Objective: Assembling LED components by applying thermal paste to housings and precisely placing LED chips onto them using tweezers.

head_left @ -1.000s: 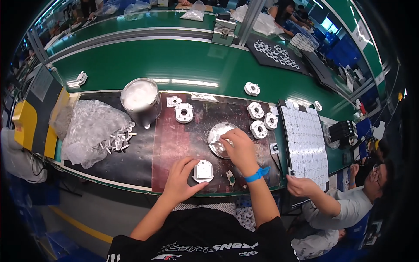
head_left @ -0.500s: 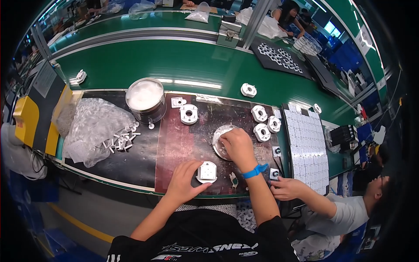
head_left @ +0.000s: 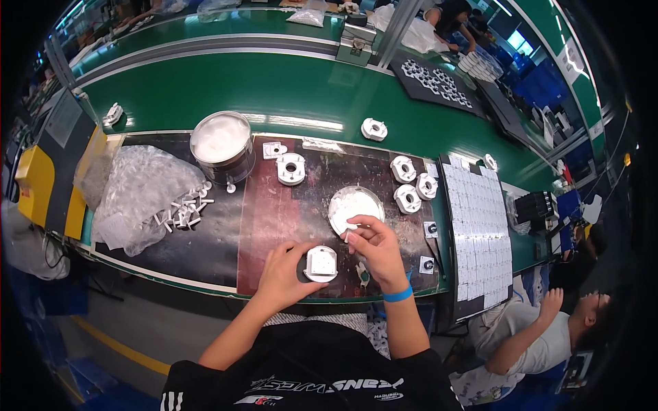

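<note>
Holding a white square part [head_left: 321, 264] at the near edge of the dark mat [head_left: 274, 226], the left hand [head_left: 284, 270] grips it from the left side. The right hand [head_left: 373, 246] pinches something small and white over the shallow round dish [head_left: 354, 205]. Behind are ring-shaped white parts [head_left: 410, 186], a metal can [head_left: 221, 145] and a plastic bag [head_left: 140, 195] with small white pieces [head_left: 181, 212].
</note>
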### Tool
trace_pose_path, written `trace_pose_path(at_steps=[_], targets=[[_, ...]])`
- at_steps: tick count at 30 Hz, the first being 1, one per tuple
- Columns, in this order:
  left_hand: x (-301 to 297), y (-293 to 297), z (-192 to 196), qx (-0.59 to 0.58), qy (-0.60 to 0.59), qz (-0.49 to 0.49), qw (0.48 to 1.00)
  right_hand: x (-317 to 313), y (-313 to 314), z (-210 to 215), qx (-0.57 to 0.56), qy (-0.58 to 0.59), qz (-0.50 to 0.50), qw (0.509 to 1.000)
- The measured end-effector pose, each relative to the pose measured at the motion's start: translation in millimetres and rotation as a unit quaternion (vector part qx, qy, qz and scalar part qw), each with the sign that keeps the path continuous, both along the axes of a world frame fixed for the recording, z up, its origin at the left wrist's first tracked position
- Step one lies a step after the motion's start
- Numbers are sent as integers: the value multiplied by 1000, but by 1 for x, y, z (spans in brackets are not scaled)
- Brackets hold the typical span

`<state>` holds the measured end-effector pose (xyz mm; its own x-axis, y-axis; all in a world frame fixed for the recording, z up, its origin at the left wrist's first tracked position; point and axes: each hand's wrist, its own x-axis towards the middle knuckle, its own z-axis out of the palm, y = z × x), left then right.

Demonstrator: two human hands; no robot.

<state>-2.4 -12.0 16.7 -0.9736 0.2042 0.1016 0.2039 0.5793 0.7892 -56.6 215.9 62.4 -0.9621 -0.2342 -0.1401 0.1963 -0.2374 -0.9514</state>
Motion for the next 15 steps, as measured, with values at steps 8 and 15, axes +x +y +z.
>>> trace_pose_path(at_steps=[8,15], targets=[[1,-7,-5,144,5,-21,989,9,-18,-14,-14,-12,-3,1000],[6,-13,0,198,-29,-51,978,13,-28,-18,2,-23,-16,1000]])
